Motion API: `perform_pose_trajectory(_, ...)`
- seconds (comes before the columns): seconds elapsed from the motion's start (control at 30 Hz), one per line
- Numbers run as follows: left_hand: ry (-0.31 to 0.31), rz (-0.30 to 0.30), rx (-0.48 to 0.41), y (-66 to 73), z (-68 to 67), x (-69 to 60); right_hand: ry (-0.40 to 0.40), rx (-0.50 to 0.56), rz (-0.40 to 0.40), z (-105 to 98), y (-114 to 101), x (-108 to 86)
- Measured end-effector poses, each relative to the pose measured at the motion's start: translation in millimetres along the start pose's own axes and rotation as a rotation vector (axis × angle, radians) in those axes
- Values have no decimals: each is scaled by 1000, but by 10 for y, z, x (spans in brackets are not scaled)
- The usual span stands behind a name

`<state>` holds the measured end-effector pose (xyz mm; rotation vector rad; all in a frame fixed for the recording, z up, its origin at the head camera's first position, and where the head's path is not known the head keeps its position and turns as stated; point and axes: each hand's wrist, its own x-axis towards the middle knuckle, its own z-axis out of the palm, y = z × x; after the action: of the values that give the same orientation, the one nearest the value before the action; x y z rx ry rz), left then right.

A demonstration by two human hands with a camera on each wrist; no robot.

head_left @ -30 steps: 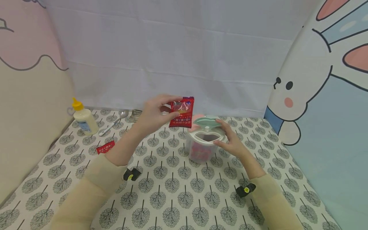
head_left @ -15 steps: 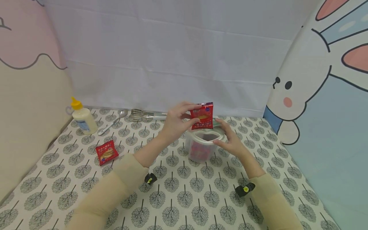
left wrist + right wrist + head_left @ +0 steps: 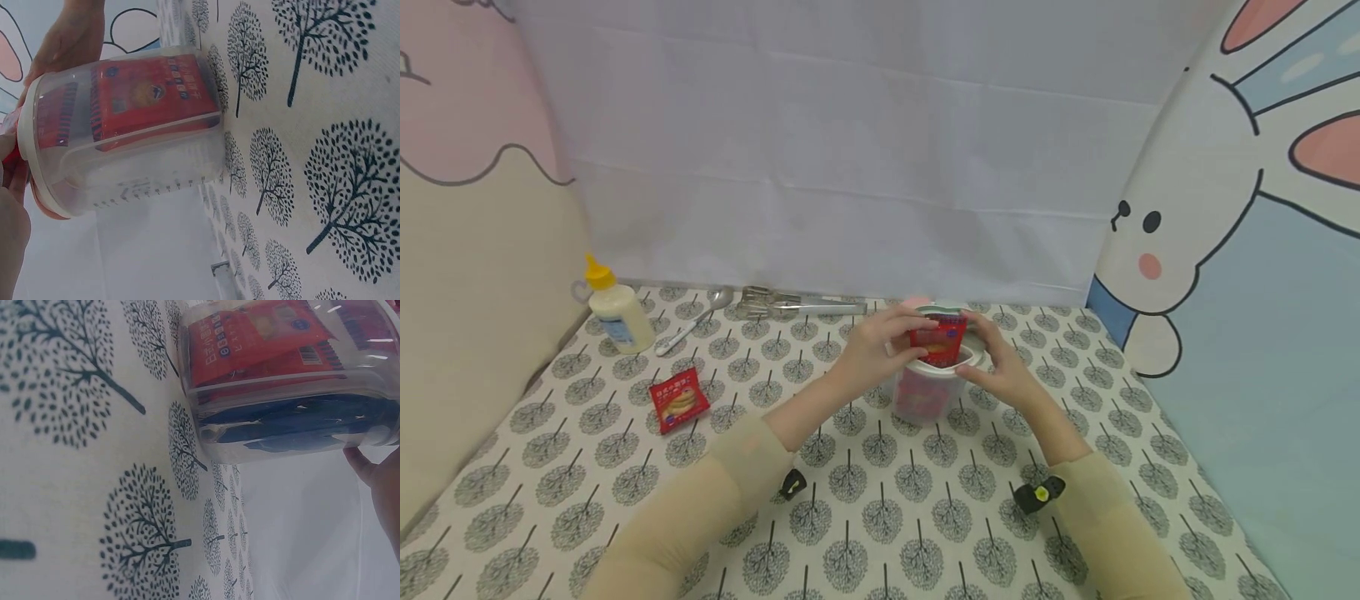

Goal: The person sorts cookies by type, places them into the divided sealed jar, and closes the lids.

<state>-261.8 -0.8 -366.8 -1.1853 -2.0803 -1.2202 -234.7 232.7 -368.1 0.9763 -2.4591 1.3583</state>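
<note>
My left hand [image 3: 887, 340] pinches a red biscuit packet [image 3: 942, 342]; the packet's lower end is in the opening of a clear lidded container [image 3: 919, 398]. The right hand [image 3: 1002, 367] holds the container's white rim, thumb at the front and fingers by the raised green flap [image 3: 947, 309]. Through the wall, the left wrist view shows red packets [image 3: 153, 100] inside. In the right wrist view there are red packets [image 3: 250, 350] and something dark blue [image 3: 300, 422] within it. The left hand's fingers hide part of the held packet.
Another red biscuit packet [image 3: 679, 401] lies on the tree-patterned tablecloth [image 3: 850, 483] at left. Behind it are a yellow-capped bottle [image 3: 622, 318], a spoon [image 3: 696, 322] and metal tongs [image 3: 805, 306]. A white curtain [image 3: 850, 167] hangs along the back.
My left hand has carried the packet rightward, then lowered it into the container's opening. The right hand has stayed on the rim.
</note>
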Motion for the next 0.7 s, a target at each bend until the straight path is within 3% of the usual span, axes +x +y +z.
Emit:
perform_pose_trajectory(0.2, -117, 78, 86, -34, 2, -56, -10, -5, 27, -8, -28, -6)
perform_pose_trajectory(0.33, -212, 137, 208, -50, 11, -93, -5, -19, 46, -16, -32, -18)
perform_pose_trajectory(0.47, -262, 159, 295, -45, 5, -127, -5, -19, 51, -16, -30, -17)
perform_pose_trajectory(0.7, -327, 146, 337, -44, -13, -188, -9, -13, 39, 0, -29, -7)
